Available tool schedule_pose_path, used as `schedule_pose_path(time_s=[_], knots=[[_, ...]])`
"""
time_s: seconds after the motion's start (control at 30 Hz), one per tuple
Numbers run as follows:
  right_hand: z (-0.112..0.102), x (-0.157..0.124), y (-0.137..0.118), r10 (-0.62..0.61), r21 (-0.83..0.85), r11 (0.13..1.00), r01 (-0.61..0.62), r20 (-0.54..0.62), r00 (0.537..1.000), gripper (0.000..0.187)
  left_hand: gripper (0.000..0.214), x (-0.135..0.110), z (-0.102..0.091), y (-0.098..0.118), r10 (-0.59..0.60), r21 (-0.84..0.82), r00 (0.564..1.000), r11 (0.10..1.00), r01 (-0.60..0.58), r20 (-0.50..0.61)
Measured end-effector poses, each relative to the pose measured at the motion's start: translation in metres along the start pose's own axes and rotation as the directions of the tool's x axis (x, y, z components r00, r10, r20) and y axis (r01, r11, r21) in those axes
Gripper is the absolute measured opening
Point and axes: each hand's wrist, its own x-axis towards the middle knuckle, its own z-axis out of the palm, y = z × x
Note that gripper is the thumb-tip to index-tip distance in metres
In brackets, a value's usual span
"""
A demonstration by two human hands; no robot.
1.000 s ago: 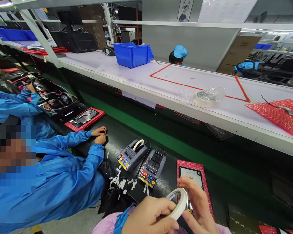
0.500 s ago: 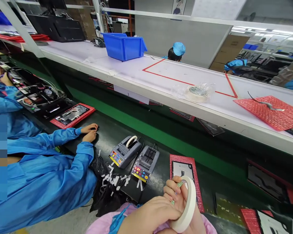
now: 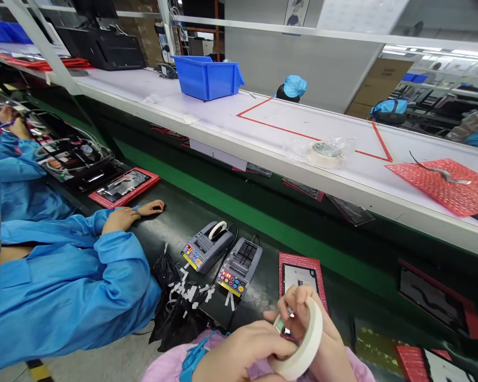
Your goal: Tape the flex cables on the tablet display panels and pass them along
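Observation:
In front of my body, low in the view, a roll of white tape (image 3: pixel 315 339) is tilted between my two hands. My left hand (image 3: pixel 249 347) grips its lower near side, thumb against the ring. My right hand (image 3: pixel 322 326) holds the far side, fingers bent over the upper rim. A small greenish printed piece (image 3: pixel 279 323) shows beside the roll's opening; what it belongs to is hidden. Beyond my hands are two grey tape dispensers. The left dispenser (image 3: pixel 203 249) carries a tape roll (image 3: pixel 218 229); the right dispenser (image 3: pixel 241 265) shows no roll on it.
Cut white tape strips (image 3: pixel 191 292) lie over a black bag (image 3: pixel 181 323). Behind my hands sits a panel on red bubble wrap (image 3: pixel 322 281). A blue-clad co-worker (image 3: pixel 75 276) sits left. The shelf (image 3: pixel 223 124) above holds a blue bin (image 3: pixel 209 78) and a wrapped tape roll (image 3: pixel 325 151).
My right fingers have risen and closed nearer the roll's upper rim, and the roll has turned slightly. The co-worker's nearer hand has drawn back left over their other forearm. The view has shifted slightly.

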Motion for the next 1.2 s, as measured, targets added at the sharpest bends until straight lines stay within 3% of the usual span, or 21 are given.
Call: schedule_pose_path(time_s=[0.07, 0.2, 0.3, 0.4, 0.47, 0.53, 0.6, 0.67, 0.73, 0.83, 0.9, 1.07, 1.2], knots=[[0.005, 0.002, 0.003, 0.104, 0.242, 0.966, -0.088, -0.054, 0.993, 0.010, 0.048, 0.001, 0.000, -0.001, 0.045, 0.001, 0.999, 0.999, -0.045, 0.017], [0.017, 0.004, 0.002, 0.273, 0.463, 0.866, -0.189, -0.122, 0.954, 0.023, 0.042, 0.000, 0.000, -0.003, 0.045, 0.019, 0.999, 0.999, -0.045, -0.025], [0.021, 0.003, 0.002, 0.368, 0.482, 0.829, -0.283, -0.089, 0.926, 0.022, 0.043, -0.001, -0.001, -0.002, -0.018, 0.058, 0.998, 0.998, 0.021, -0.054], [0.020, 0.000, 0.007, 0.431, 0.342, 0.860, -0.378, -0.090, 0.898, 0.021, 0.049, 0.001, -0.002, 0.001, -0.083, 0.069, 0.993, 0.994, 0.089, -0.083], [0.016, -0.004, 0.010, 0.317, 0.111, 0.947, -0.300, -0.212, 0.924, 0.025, 0.055, 0.002, -0.003, 0.001, -0.131, 0.048, 0.988, 0.990, 0.136, -0.086], [0.012, -0.007, 0.010, 0.005, -0.217, 0.973, -0.073, -0.301, 0.954, 0.038, 0.057, 0.001, -0.002, 0.000, -0.173, 0.023, 0.982, 0.984, 0.176, -0.077], [0.006, -0.008, 0.007, -0.269, -0.494, 0.854, 0.164, -0.149, 0.951, 0.039, 0.056, -0.001, 0.000, -0.002, -0.196, -0.010, 0.978, 0.981, 0.196, -0.071], [0.002, -0.006, 0.002, -0.303, -0.607, 0.743, 0.281, 0.069, 0.951, 0.026, 0.055, -0.003, 0.000, -0.004, -0.196, -0.042, 0.977, 0.980, 0.193, -0.087], [0.000, -0.004, -0.002, -0.236, -0.567, 0.784, 0.252, 0.102, 0.966, 0.020, 0.054, -0.004, -0.002, -0.004, -0.180, -0.048, 0.981, 0.983, 0.177, -0.066], [0.000, -0.001, 0.001, -0.085, -0.280, 0.959, 0.051, -0.111, 0.990, 0.017, 0.043, -0.002, -0.006, -0.004, -0.143, 0.001, 0.988, 0.990, 0.143, 0.065], [0.000, -0.001, 0.006, 0.037, -0.119, 0.991, -0.058, -0.174, 0.984, 0.018, 0.038, -0.001, -0.008, -0.003, -0.128, 0.011, 0.982, 0.992, 0.128, 0.142], [-0.006, 0.000, 0.020, 0.162, 0.001, 0.986, -0.165, -0.198, 0.967, 0.029, 0.042, 0.001, -0.005, -0.003, -0.096, -0.036, 0.992, 0.994, 0.099, 0.078], [-0.008, 0.006, 0.030, 0.197, 0.038, 0.980, -0.193, -0.157, 0.968, 0.032, 0.044, 0.002, -0.001, -0.003, -0.032, 0.026, 0.999, 0.999, 0.032, -0.009]])
